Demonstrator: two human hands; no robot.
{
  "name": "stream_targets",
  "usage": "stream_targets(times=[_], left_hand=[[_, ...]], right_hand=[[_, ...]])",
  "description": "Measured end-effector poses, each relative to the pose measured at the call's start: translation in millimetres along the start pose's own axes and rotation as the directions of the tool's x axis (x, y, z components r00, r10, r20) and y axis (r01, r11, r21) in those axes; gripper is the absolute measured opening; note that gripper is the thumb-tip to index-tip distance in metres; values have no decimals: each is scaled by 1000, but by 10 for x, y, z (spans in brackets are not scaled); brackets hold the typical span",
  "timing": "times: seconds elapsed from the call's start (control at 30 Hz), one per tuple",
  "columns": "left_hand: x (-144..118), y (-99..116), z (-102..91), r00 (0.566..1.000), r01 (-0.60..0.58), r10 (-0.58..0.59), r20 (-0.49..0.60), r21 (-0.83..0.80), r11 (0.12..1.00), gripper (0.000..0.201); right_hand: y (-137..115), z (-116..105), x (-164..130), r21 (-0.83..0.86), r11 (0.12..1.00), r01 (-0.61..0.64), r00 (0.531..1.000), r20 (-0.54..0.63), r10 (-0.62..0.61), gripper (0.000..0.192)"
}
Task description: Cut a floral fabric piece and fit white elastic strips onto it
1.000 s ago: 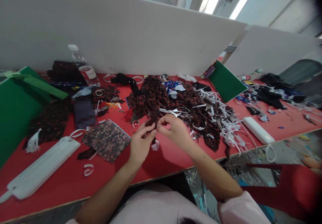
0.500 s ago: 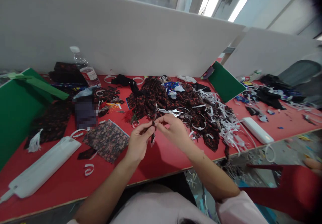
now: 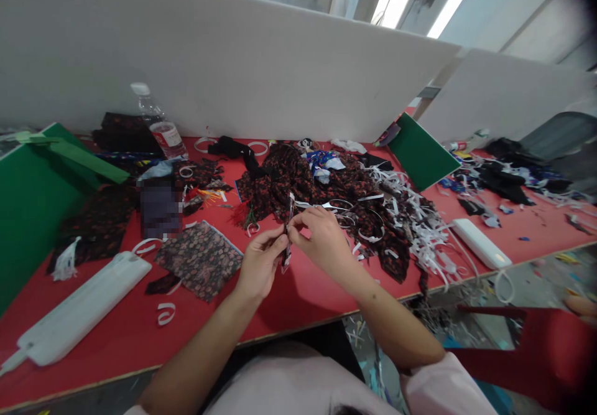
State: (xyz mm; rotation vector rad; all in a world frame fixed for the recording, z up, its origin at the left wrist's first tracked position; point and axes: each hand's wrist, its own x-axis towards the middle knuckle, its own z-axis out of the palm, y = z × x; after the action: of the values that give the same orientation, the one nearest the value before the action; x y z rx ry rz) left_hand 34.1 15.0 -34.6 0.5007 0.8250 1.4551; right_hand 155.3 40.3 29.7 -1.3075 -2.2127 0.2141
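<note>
My left hand (image 3: 258,264) and my right hand (image 3: 323,241) meet above the red table (image 3: 298,297), both pinching a narrow strip of dark floral fabric (image 3: 288,241) held upright between their fingertips. A white edge shows along the strip. Just behind my right hand lie scissors (image 3: 330,205) on a heap of dark red-flowered fabric (image 3: 298,181). A flat floral fabric piece (image 3: 198,258) lies left of my left hand.
Tangled white strips (image 3: 420,228) spread to the right. A long white case (image 3: 79,309) lies front left, another white case (image 3: 480,242) at right. A water bottle (image 3: 156,125), green boards (image 3: 32,191) and a white partition (image 3: 224,66) stand behind. Another person's fingers (image 3: 581,305) show far right.
The hands lifted the strip off the fabric heap and turned it upright between the fingertips; they moved slightly closer together and nearer to me.
</note>
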Motion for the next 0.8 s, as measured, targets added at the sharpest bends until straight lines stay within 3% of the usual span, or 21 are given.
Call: stream_targets(times=[0.43, 0.8], left_hand=[[-12, -34, -14, 996, -88, 91, -17, 127, 988, 24], [-49, -4, 31, 987, -152, 160, -27, 202, 968, 21]], right_hand=[[26, -97, 31, -84, 995, 57, 996, 75, -50, 9], [69, -99, 67, 109, 994, 19, 995, 95, -29, 10]])
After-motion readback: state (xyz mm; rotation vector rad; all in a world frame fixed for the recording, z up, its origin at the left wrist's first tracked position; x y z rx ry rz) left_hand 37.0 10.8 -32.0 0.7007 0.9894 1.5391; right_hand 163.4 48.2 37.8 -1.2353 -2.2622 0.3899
